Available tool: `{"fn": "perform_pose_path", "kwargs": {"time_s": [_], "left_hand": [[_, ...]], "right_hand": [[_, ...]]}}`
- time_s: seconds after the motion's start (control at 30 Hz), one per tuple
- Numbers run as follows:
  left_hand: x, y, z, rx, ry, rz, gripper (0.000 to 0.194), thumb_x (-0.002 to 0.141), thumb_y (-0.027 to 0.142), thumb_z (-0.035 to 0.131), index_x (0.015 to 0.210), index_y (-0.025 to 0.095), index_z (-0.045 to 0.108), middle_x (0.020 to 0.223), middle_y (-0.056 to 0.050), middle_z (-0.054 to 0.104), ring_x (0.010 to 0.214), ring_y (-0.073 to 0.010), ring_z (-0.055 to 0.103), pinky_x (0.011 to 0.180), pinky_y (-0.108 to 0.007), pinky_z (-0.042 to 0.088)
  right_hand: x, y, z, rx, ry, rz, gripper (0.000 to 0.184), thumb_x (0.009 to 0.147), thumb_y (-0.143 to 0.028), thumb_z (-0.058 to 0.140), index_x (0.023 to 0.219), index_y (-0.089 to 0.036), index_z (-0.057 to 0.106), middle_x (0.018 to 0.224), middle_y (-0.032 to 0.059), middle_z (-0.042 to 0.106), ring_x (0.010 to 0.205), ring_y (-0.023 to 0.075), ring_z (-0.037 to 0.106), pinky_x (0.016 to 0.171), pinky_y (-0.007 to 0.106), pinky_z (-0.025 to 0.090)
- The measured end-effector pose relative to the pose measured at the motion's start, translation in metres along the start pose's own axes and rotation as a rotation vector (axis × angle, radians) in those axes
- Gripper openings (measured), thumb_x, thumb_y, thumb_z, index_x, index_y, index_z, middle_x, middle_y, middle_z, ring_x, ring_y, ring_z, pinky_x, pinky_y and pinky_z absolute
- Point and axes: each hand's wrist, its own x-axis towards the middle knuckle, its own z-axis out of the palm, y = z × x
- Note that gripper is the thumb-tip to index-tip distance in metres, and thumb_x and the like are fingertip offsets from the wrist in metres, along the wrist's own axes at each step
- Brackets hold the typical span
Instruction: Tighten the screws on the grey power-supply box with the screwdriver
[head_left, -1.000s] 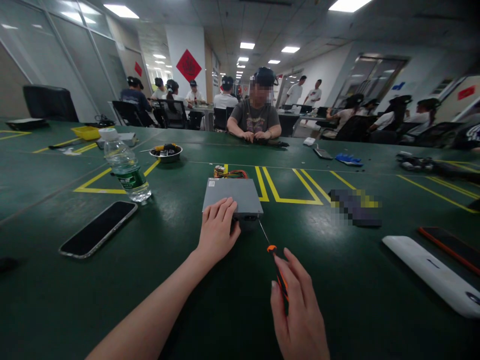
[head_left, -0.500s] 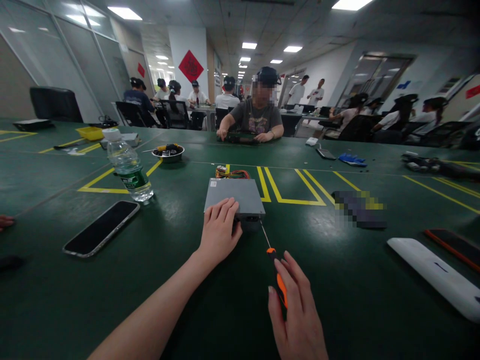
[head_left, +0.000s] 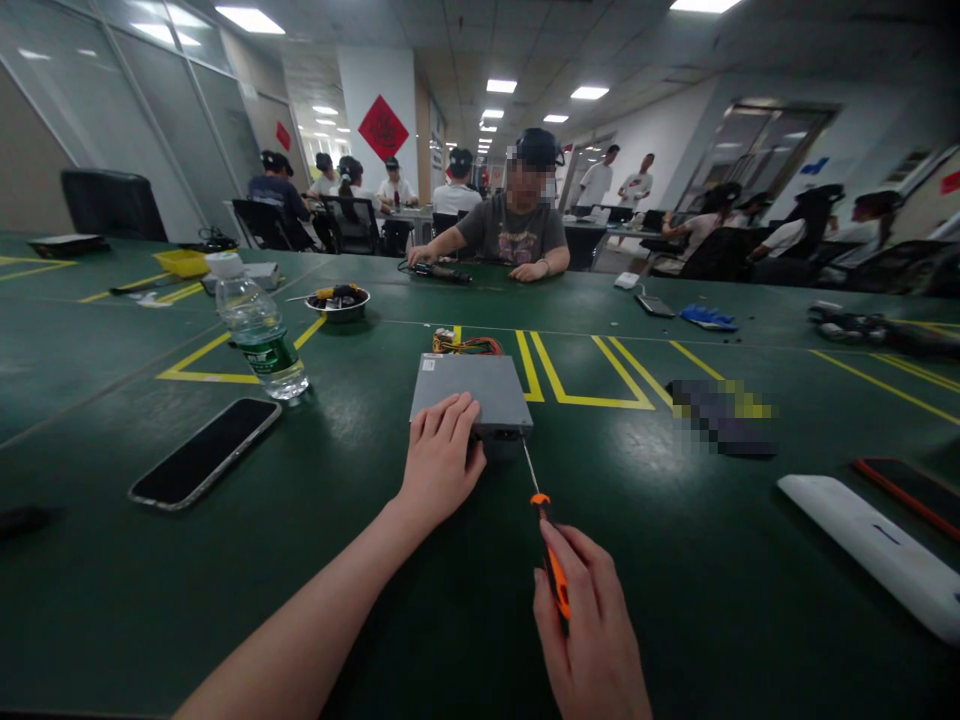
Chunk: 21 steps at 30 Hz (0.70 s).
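A grey metal power supply unit lies flat on the green table, with a bundle of coloured wires at its far side. My left hand grips its near left part, fingers across the top and thumb against the near face. In my right hand is a screwdriver with an orange and black handle, held between thumb and fingers. Its thin shaft points up and away, and the tip meets the near face close to the right corner. I cannot make out the screw there.
Left of the unit are a smartphone, a water bottle and a metal bowl of small parts. To the right lie a white long case and an orange-edged dark object. A co-worker sits opposite, one hand at a dark tool.
My right fingers have closed in around the screwdriver handle, which has tilted slightly. My left hand stays on the unit. The co-worker's hand and the dark tool have shifted left.
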Motion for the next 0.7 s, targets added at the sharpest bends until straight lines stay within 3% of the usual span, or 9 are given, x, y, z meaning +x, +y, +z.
{"fn": "perform_pose_path", "kwargs": {"time_s": [0.13,0.27,0.5,0.7], "left_hand": [[-0.0001,-0.0002,-0.0010,0.001,-0.014,-0.001,0.040,0.082,0.024,0.048,0.121,0.018,0.044,0.130,-0.007,0.050,0.121,-0.0233,0.039,0.099,-0.041,0.029],[-0.0003,-0.0009,-0.0006,0.000,-0.014,0.000,0.041,0.082,0.025,0.048,0.122,0.018,0.044,0.130,-0.007,0.050,0.121,-0.0233,0.039,0.099,-0.041,0.029],[-0.0004,-0.0011,0.0016,-0.011,-0.003,0.003,0.041,0.082,0.024,0.048,0.122,0.018,0.044,0.130,-0.007,0.050,0.121,-0.0239,0.040,0.099,-0.042,0.029],[-0.0001,-0.0010,0.0015,-0.006,0.010,0.003,0.038,0.084,0.025,0.047,0.121,0.019,0.044,0.129,-0.007,0.050,0.121,-0.0233,0.040,0.098,-0.042,0.030]], "right_hand": [[-0.0006,0.0023,-0.0007,0.001,0.025,0.037,0.033,0.092,-0.029,0.035,0.120,-0.013,0.045,0.100,0.0124,0.062,0.088,0.0175,0.064,0.070,0.028,0.055],[-0.0014,0.0052,-0.0051,-0.021,-0.034,0.155,0.038,0.093,-0.038,0.032,0.121,-0.015,0.043,0.087,0.0083,0.066,0.069,0.0146,0.066,0.057,0.024,0.055],[0.0024,-0.0030,-0.0040,-0.022,-0.012,0.129,0.042,0.092,-0.043,0.030,0.115,-0.012,0.047,0.088,0.0118,0.064,0.076,0.0185,0.066,0.061,0.029,0.055],[-0.0030,0.0006,-0.0038,0.092,-0.055,0.269,0.036,0.092,-0.041,0.033,0.115,-0.016,0.047,0.085,0.0054,0.067,0.067,0.0148,0.066,0.057,0.025,0.053]]}}
